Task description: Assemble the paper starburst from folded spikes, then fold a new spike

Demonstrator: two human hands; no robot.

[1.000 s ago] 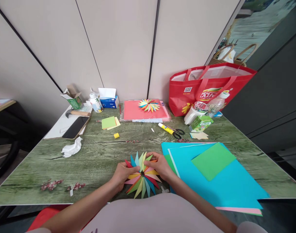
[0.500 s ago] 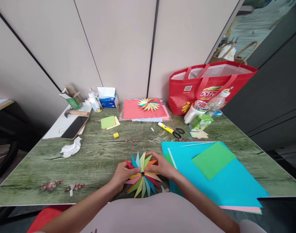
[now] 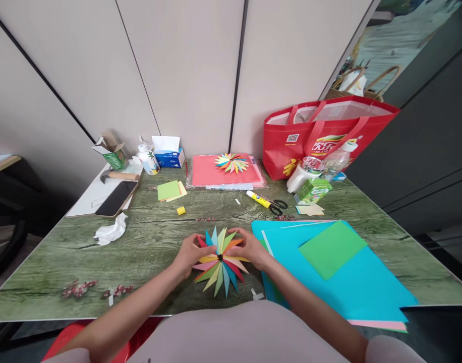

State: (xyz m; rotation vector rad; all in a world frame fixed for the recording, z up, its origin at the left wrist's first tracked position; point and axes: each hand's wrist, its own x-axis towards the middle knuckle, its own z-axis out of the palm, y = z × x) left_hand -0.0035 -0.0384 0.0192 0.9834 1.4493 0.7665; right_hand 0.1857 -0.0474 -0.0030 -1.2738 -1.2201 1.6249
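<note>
A many-coloured folded paper star [image 3: 220, 272], its pointed blades fanned round a small dark centre hole, is held between both hands near the table's front edge. My left hand [image 3: 189, 254] pinches its left side, thumb lying on the blades close to the centre. On the opposite side my right hand [image 3: 251, 248] grips the upper right blades between thumb and fingers. Part of the fingers is hidden behind the paper. A similar finished-looking paper star [image 3: 232, 163] lies on a pink paper pack [image 3: 204, 174] at the back of the table.
Blue paper sheets [image 3: 302, 297] with a green square [image 3: 333, 249] lie at right. Scissors [image 3: 278, 206] and a yellow glue stick [image 3: 258, 198] are beyond the hands. A red bag [image 3: 284, 146], jar [image 3: 304, 174], phone [image 3: 116, 198], hammer [image 3: 121, 175] and crumpled tissue [image 3: 112, 230] surround them.
Both hands have shifted the paper star slightly away from my body, toward the middle of the table. Its lower blades now stand clear of my shirt. Small white scraps show more fully beside it.
</note>
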